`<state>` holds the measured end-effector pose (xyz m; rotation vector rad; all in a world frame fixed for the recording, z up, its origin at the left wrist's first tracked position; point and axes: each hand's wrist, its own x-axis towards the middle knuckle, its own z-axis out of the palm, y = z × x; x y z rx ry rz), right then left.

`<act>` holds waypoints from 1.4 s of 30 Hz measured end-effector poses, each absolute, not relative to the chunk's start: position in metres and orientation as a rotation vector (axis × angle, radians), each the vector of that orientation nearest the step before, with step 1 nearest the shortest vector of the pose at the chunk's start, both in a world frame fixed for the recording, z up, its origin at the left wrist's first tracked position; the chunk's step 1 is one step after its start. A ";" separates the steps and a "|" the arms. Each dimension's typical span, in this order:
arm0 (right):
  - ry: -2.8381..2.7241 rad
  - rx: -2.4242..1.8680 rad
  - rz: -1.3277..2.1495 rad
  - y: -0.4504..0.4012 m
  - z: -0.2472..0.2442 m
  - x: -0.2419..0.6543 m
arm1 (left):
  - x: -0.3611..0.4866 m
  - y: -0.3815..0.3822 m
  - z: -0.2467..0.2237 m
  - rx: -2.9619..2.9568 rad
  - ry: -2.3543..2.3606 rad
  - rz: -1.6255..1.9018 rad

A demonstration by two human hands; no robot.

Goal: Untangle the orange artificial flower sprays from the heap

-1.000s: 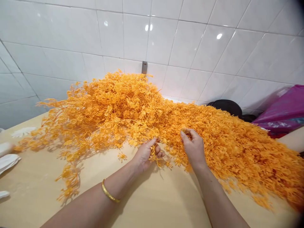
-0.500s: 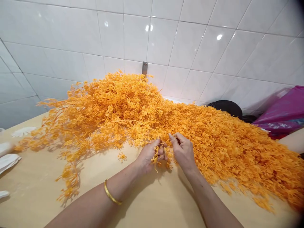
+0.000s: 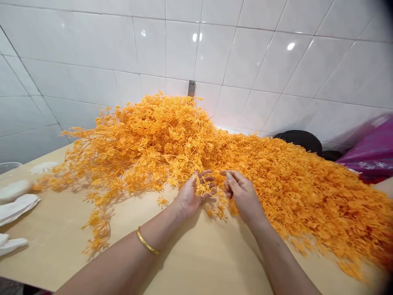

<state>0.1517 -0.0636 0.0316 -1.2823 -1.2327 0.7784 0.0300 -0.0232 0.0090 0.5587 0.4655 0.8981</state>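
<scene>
Sprig (image 3: 205, 186): one, orange, in the palm of the left hand (image 3: 190, 196), at the front of the heap (image 3: 166, 131) and left of the right hand (image 3: 244, 196). Form: thin, curling, many-tipped strands, the same orange as the heap.

Left hand: palm up, fingers spread behind the sprig, thumb raised beside it. Gold bracelet (image 3: 147, 241) on the forearm.

Right hand: thumb pressed to the curled index finger, near the sprig; whether a scrap is pinched there, cannot tell.

Heap: tangled, higher at left, lower and denser toward the right, running down to the right edge of the view. Loose floret (image 3: 162, 201): one, just left of the left hand.

Table (image 3: 190, 262): tan; its surface shows between the forearms and left of them. White pieces (image 3: 19, 208): at its left side. Tiled wall (image 3: 107, 41): behind the heap. Black discs (image 3: 301, 139) and purple bag (image 3: 371, 143): beyond the heap, at right.
</scene>
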 end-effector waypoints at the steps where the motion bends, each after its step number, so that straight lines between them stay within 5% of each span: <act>1: -1.267 -1.293 0.863 -0.065 0.032 0.149 | 0.029 -0.024 0.010 0.580 0.460 0.899; 7: -1.418 -1.200 1.130 -0.067 0.027 0.137 | 0.036 -0.025 0.006 0.642 0.510 0.963; 19: -1.317 -1.470 0.406 -0.059 0.020 0.150 | 0.033 -0.036 0.014 1.058 0.843 1.010; 24: -0.749 -1.383 0.300 -0.051 0.029 0.186 | 0.034 -0.035 0.010 0.889 0.902 1.063; 42: -1.384 -1.146 1.381 -0.071 0.027 0.137 | 0.038 -0.023 0.001 0.638 0.489 1.033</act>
